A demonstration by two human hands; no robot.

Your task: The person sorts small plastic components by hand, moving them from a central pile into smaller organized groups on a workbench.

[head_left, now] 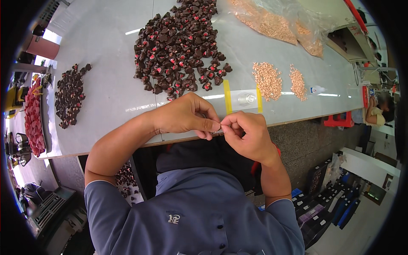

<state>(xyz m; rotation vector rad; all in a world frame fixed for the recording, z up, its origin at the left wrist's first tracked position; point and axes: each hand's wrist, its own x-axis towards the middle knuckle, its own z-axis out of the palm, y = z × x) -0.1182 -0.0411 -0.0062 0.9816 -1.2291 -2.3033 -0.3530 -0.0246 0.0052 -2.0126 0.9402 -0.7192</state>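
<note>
Near the front edge of the pale worktable, my left hand and my right hand meet at the fingertips. The left fingers are curled, with the thumb pressed toward them. My right thumb and forefinger are pinched together against the left thumb tip. Whatever lies between the fingertips is too small to make out. Just beyond the hands spreads a large heap of small dark brown knobbly pieces, some showing red spots. A small transparent round dish sits beyond my right hand, between two yellow tape strips.
Small peach-coloured pieces lie in a larger pile and a smaller pile to the right. Transparent bags of similar pieces rest behind them. A second dark group and a tray of red pieces are at left.
</note>
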